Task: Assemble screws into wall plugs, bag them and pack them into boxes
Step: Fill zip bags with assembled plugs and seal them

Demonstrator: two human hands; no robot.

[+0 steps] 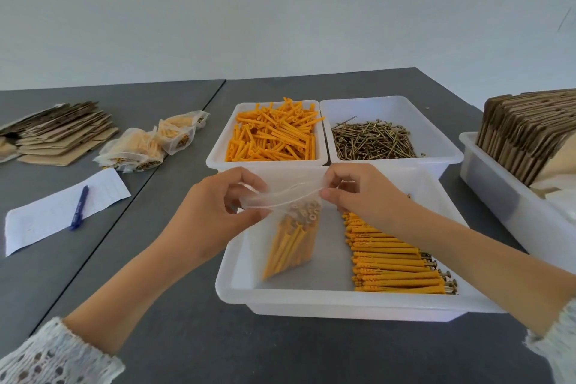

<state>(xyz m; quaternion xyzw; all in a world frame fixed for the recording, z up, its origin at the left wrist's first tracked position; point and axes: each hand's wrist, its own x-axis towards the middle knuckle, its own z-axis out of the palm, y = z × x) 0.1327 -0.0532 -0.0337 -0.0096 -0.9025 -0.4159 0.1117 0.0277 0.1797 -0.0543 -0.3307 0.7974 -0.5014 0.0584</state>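
Clear plastic bag (293, 227) of orange plugs hangs between both grips, left hand (215, 209) and right hand (358, 193) each pinching its open mouth.

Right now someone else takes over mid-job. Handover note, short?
Left hand and right hand each pinch the mouth of a clear bag filled with assembled plugs, held over the near tray.
More assembled plugs lie in that tray; loose plugs and screws in the far trays.
Done: filled bags at left.
Left: seal this bag, bag the rest, box them; flat boxes at right.
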